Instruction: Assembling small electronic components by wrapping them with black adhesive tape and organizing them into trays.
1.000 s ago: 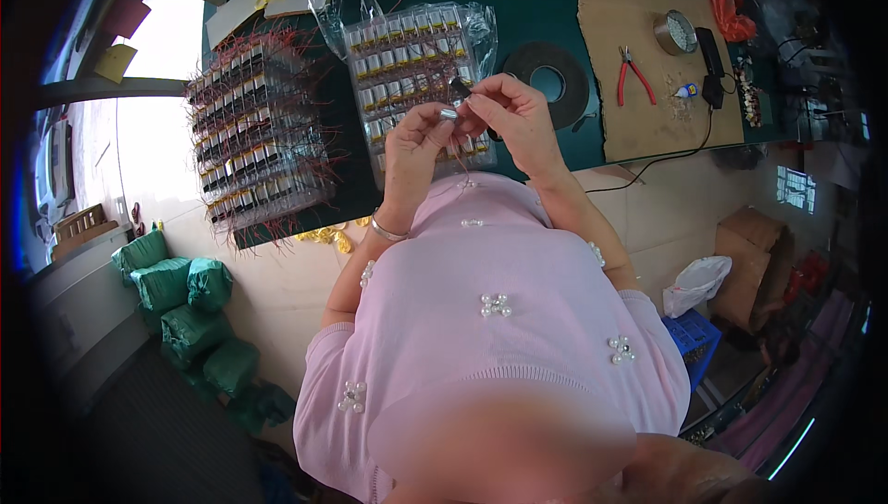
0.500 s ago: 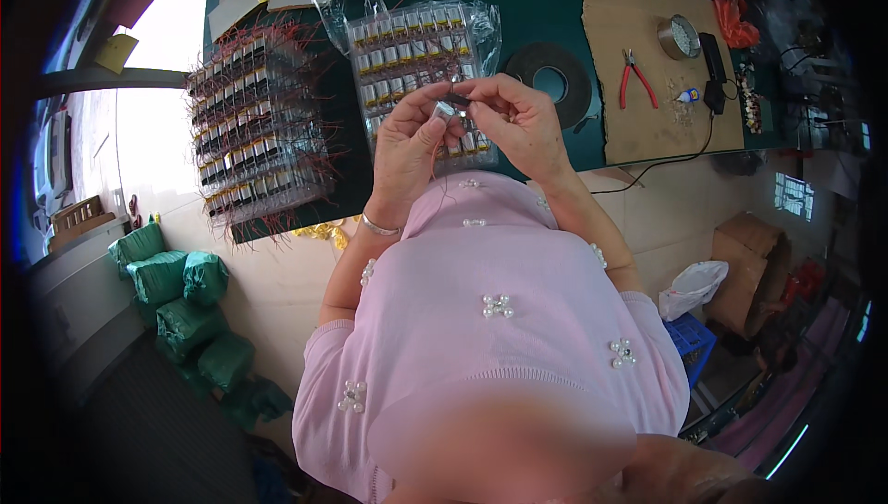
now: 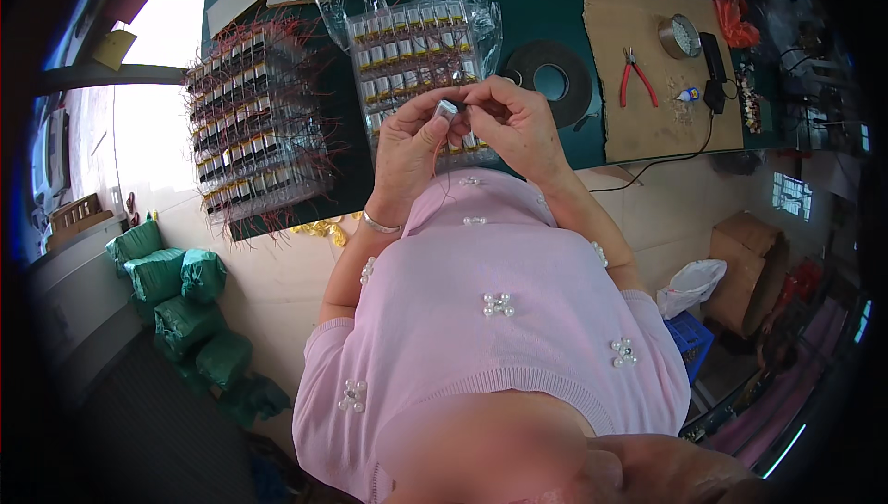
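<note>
Over the table's near edge, my left hand (image 3: 404, 141) is closed on a small silver battery cell (image 3: 446, 110) between thumb and fingers. Thin red wires hang down from the cell past my palm. Close against it, my right hand (image 3: 520, 127) is closed in a pinch at the cell's far end. A short piece of black tape (image 3: 457, 104) shows there, mostly covered by my fingers. Just beyond both hands lies a clear plastic tray (image 3: 356, 30) with rows of silver and yellow battery cells and dark red wires.
A stack of wired cells in trays (image 3: 248, 125) stands at left. Right of my hands lies a black tape roll (image 3: 575, 88). Farther right, a cardboard sheet (image 3: 638, 5) bears red-handled pliers (image 3: 637, 79), a round tin (image 3: 680, 37) and a small bottle (image 3: 688, 94).
The black tape stuck out between my hands before; now less of it shows, and my right fingers have drawn in tighter at the cell's end. My left hand has barely moved.
</note>
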Tool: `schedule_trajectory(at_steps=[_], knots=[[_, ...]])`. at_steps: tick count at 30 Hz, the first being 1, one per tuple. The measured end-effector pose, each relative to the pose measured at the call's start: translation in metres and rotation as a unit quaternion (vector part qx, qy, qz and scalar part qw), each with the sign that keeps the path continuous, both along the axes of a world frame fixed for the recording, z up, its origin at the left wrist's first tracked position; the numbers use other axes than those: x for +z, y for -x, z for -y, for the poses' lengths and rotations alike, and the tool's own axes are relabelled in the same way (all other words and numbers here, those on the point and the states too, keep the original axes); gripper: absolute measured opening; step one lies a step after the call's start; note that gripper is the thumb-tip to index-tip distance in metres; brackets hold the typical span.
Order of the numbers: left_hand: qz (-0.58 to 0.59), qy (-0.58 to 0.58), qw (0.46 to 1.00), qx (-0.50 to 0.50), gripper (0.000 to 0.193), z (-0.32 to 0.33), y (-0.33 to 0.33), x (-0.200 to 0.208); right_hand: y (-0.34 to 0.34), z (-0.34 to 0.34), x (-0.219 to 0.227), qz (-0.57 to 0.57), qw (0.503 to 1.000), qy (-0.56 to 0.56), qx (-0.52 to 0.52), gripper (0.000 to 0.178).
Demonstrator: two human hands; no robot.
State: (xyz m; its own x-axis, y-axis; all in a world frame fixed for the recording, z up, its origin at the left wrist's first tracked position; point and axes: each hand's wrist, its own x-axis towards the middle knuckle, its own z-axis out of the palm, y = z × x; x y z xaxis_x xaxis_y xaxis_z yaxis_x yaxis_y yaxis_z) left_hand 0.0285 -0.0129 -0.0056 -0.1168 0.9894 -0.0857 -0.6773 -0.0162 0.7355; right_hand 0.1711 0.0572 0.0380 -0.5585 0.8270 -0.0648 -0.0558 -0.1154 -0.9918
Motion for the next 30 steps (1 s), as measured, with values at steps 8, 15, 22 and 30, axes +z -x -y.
schedule_trajectory(at_steps=[8, 15, 22, 30], knots=[[0.002, 0.004, 1.0, 0.009, 0.028, 0.002, 0.0, -0.002, 0.001, 0.001, -0.002, 0.009, 1.0, -0.002, 0.003, 0.01], [0.003, 0.021, 0.998, 0.064, 0.015, 0.001, -0.006, 0.0, 0.0, -0.002, 0.002, 0.043, 0.996, -0.075, 0.022, 0.011], [-0.034, 0.042, 0.994, 0.1, 0.013, 0.0, -0.006, 0.005, 0.0, -0.004, 0.007, 0.124, 0.99, -0.051, 0.038, 0.01], [-0.07, 0.056, 0.981, 0.173, 0.014, -0.006, -0.012, -0.001, 0.009, 0.009, -0.011, 0.1, 0.969, -0.221, -0.035, 0.008]])
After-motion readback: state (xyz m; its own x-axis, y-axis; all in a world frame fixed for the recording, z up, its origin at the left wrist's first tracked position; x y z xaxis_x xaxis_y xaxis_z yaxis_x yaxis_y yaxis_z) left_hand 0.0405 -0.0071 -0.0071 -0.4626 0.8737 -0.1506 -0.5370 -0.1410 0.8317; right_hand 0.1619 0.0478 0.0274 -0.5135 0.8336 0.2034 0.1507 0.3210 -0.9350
